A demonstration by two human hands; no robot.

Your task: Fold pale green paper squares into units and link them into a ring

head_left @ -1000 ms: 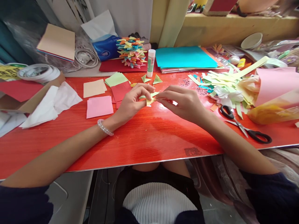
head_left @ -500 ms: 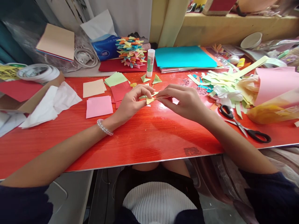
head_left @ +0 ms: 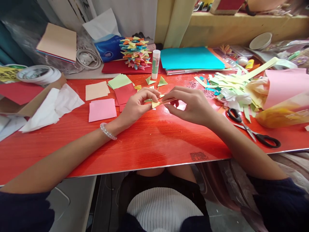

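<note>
Folding appears in hand: left hand (head_left: 138,104) pinches folded yellow paper (head_left: 155,104) above red table (head_left: 145,138); right hand (head_left: 194,104) touches its other end, grip indeterminable. Next move calls for steady left support, aligned edges.

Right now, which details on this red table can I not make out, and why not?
- Head view: full shape of folded yellow paper, partly covered by left hand and right hand.
- Head view: label text on glue stick; too small to read.
- Head view: left end of cardboard box; cut off by the left edge.
</note>
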